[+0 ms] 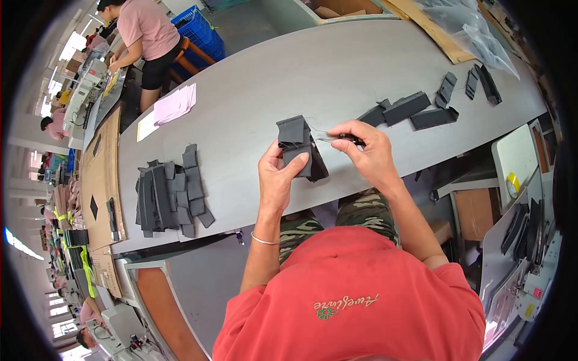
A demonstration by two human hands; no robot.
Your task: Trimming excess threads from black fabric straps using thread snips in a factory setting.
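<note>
My left hand (277,180) grips a dark grey sewn fabric piece (292,133) above the table, thumb on its front. Loose threads stick out from the piece's upper right edge. In my right hand (370,155) is a pair of thread snips (352,139), dark at the grip, with thin metal blades pointing left toward those threads. Whether the blades touch a thread is too small to tell. A pile of similar dark fabric pieces (162,195) lies to the left. Several more dark pieces (406,108) are scattered to the right of my right hand.
The grey table (241,90) curves across the view. Pink sheets (176,104) lie at its far left, and clear plastic (466,27) with brown cardboard (435,33) at the far right. A co-worker (147,42) stands at a sewing machine (90,81) beyond, near blue crates (198,33).
</note>
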